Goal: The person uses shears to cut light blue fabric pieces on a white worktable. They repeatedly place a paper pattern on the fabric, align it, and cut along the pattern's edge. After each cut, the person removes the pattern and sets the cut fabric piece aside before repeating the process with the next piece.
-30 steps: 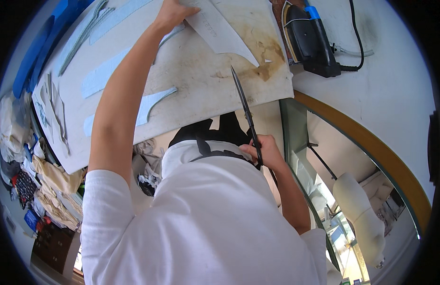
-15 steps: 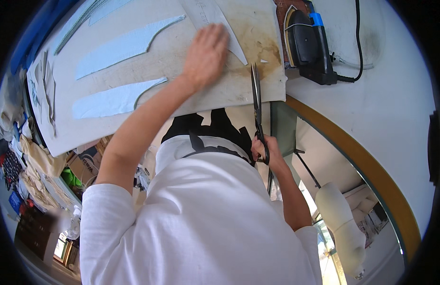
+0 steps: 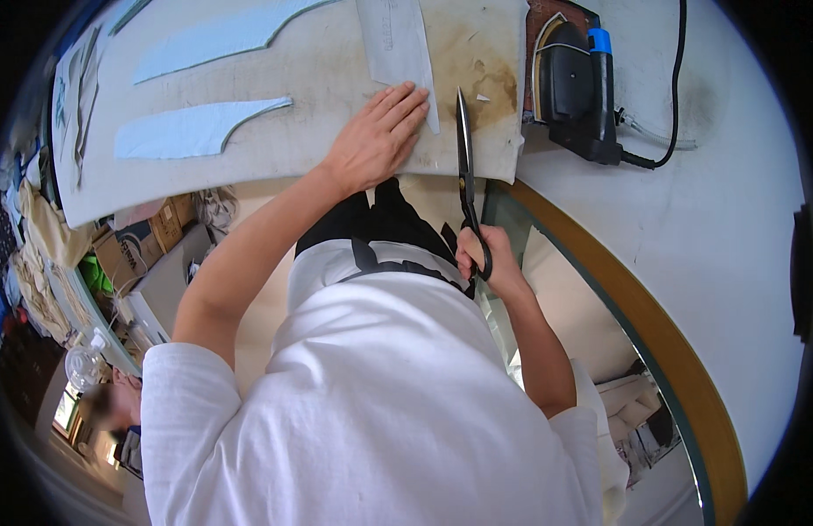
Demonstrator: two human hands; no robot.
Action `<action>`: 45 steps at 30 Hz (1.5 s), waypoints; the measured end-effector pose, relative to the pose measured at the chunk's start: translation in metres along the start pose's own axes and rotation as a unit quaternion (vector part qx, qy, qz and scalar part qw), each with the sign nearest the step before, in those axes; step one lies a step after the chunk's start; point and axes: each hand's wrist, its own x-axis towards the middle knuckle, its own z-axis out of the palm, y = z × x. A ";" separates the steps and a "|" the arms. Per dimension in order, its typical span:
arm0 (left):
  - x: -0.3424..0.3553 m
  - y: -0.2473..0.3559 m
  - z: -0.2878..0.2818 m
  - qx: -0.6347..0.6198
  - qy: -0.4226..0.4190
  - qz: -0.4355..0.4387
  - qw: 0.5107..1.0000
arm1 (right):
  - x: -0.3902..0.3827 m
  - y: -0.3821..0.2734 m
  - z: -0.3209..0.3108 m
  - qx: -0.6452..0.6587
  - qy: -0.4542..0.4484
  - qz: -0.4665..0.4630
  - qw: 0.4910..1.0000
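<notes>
My left hand point(image 3: 382, 136) lies with fingers stretched out at the lower end of a white paper pattern piece point(image 3: 399, 44) on the fabric-covered table point(image 3: 328, 83). In my right hand point(image 3: 494, 254), at the table's near edge, are long black-handled scissors point(image 3: 464, 145), their blades together and pointing away over the cloth. A tiny white scrap point(image 3: 483, 97) rests on a brown stain just beyond the scissor tips. Left of my left hand is a cut light blue fabric piece point(image 3: 183, 131), with a larger light blue fabric piece point(image 3: 218, 42) farther back.
A black iron point(image 3: 571, 96) with a blue-marked handle sits on a pad at the far right, its cord point(image 3: 674, 96) trailing over the white surface. Grey cloth strips point(image 3: 82, 114) lie at the table's left end. Cardboard boxes point(image 3: 130, 250) and a person point(image 3: 121, 399) are at the lower left.
My left hand has come nearer and flattened, and the paper piece sits lower and turned more upright. The scissors remain in my right hand. The whole view has shifted somewhat.
</notes>
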 end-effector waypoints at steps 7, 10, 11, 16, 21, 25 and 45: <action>0.009 -0.008 -0.001 0.063 0.080 -0.123 0.987 | -0.011 0.023 -0.005 -0.066 -0.013 -0.006 0.998; 0.023 -0.017 -0.001 0.104 0.078 -0.120 0.984 | -0.021 0.034 0.002 -0.044 -0.003 0.012 0.999; 0.026 -0.017 -0.004 0.097 0.069 -0.114 0.986 | -0.023 0.037 0.005 -0.029 0.004 0.022 0.999; 0.030 -0.017 -0.008 0.083 0.036 -0.113 0.989 | -0.021 0.047 0.017 0.011 0.012 0.048 0.999; 0.029 -0.017 -0.008 0.078 0.035 -0.111 0.990 | -0.006 0.042 0.027 -0.041 0.037 0.019 0.998; 0.029 -0.017 -0.010 0.078 0.033 -0.114 0.990 | -0.004 0.040 0.033 -0.078 0.072 0.016 0.994; 0.029 -0.017 -0.011 0.073 0.036 -0.118 0.990 | -0.006 0.031 0.048 -0.102 0.112 0.027 0.988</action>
